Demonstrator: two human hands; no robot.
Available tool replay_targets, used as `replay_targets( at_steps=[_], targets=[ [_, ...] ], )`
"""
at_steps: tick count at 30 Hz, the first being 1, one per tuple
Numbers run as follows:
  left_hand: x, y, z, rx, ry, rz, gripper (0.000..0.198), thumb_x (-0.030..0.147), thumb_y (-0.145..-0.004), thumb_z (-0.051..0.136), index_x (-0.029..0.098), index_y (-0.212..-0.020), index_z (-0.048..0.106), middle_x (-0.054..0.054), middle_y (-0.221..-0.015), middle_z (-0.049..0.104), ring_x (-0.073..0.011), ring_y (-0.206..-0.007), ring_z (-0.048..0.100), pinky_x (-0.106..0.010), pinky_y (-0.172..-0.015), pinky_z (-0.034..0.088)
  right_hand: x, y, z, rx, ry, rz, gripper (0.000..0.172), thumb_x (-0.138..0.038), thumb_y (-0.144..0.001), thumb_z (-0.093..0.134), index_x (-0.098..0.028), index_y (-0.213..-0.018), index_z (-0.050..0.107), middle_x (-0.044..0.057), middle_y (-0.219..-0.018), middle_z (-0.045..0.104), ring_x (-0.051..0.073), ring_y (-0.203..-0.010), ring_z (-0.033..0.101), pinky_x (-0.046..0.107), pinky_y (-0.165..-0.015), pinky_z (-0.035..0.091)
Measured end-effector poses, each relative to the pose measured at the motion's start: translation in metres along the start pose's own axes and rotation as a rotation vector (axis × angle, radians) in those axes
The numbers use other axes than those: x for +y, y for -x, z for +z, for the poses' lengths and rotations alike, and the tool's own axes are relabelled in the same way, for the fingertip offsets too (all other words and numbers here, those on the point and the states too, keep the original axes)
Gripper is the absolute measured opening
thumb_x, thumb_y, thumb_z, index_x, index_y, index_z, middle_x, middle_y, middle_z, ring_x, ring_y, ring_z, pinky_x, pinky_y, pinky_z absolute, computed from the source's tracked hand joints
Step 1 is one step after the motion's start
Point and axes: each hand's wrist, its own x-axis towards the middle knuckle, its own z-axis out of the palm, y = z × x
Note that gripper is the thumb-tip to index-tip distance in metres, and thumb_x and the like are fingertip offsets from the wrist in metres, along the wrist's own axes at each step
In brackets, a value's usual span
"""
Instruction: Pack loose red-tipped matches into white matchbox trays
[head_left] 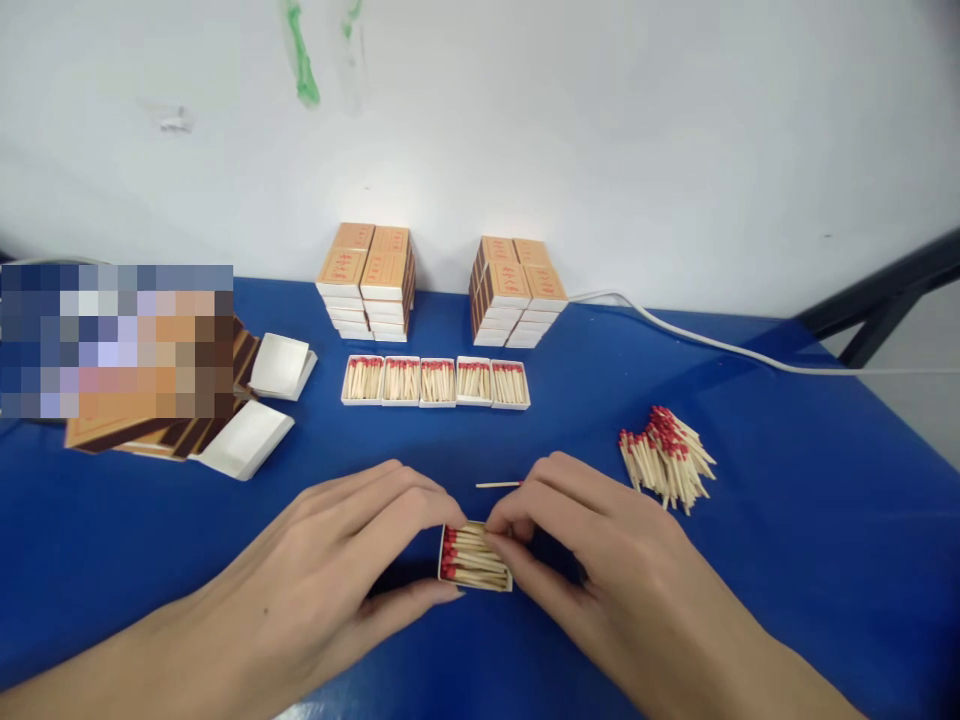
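Observation:
Between the thumb and fingers of my left hand (375, 540) sits a small white matchbox tray (475, 586), low in front of me on the blue table. Matches (474, 555) fill it lengthwise, their red heads at the left end. My right hand (577, 540) is closed in a pinch over the tray's right end, touching or very near the matches; what its fingertips hold is hidden. A single loose match (496, 485) lies just behind the tray, its head end partly covered by my right hand. To the right is a loose pile of red-headed matches (667, 458).
Behind the hands stands a row of several filled trays (437, 404). Farther back are two matchbox stacks, left (365, 280) and right (517, 290). White empty trays (247, 440) and matchbox sleeves (112, 425) lie at left. A white cable (720, 345) runs along the wall.

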Motion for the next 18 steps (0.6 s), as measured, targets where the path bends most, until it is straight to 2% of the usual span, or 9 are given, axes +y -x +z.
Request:
replay_targets(
  at_steps=[4,8,11,13,18],
  targets=[
    [-0.001,0.002,0.001,0.0,-0.022,0.009,0.018,0.031,-0.116,0.067,0.028,-0.133,0.062,0.001,-0.124,0.074,-0.0154,-0.109,0.072,-0.029,-0.094,0.059,0.0,-0.001,-0.001,0.107,0.041,0.054,0.013,-0.012,-0.107,0.071,-0.024,-0.105,0.073,-0.001,-0.096,0.071,0.015,-0.085,0.071,0.03,-0.075,0.055],
    [-0.001,0.003,0.001,0.007,-0.035,0.007,0.018,0.03,-0.115,0.068,0.028,-0.132,0.061,0.001,-0.124,0.074,-0.0155,-0.108,0.072,-0.029,-0.093,0.059,0.007,-0.001,0.0,0.063,0.133,0.127,0.016,-0.016,-0.107,0.073,-0.025,-0.119,0.075,0.002,-0.107,0.071,0.019,-0.09,0.073,0.035,-0.078,0.058],
    [-0.001,0.001,0.001,0.008,-0.033,0.011,0.018,0.029,-0.115,0.068,0.028,-0.132,0.061,0.001,-0.123,0.074,-0.0157,-0.108,0.072,-0.029,-0.093,0.058,0.012,-0.001,0.002,0.009,0.131,0.148,0.01,-0.016,-0.109,0.07,-0.025,-0.112,0.074,0.002,-0.107,0.07,0.02,-0.091,0.072,0.036,-0.078,0.058],
    [0.0,0.001,0.002,0.011,-0.03,0.004,0.018,0.029,-0.115,0.068,0.028,-0.132,0.061,0.0,-0.123,0.074,-0.0163,-0.107,0.072,-0.029,-0.092,0.058,0.012,-0.003,0.002,0.0,0.13,0.134,0.013,-0.018,-0.112,0.066,-0.024,-0.102,0.072,0.003,-0.103,0.069,0.021,-0.092,0.071,0.037,-0.078,0.058],
    [0.001,0.001,0.001,0.018,-0.029,-0.011,0.019,0.028,-0.114,0.069,0.028,-0.131,0.062,0.0,-0.122,0.074,-0.0165,-0.106,0.072,-0.029,-0.09,0.058,0.005,-0.007,-0.006,0.057,0.119,0.141,0.014,-0.02,-0.112,0.066,-0.023,-0.101,0.072,0.004,-0.105,0.073,0.02,-0.088,0.071,0.036,-0.077,0.059]
  ],
)
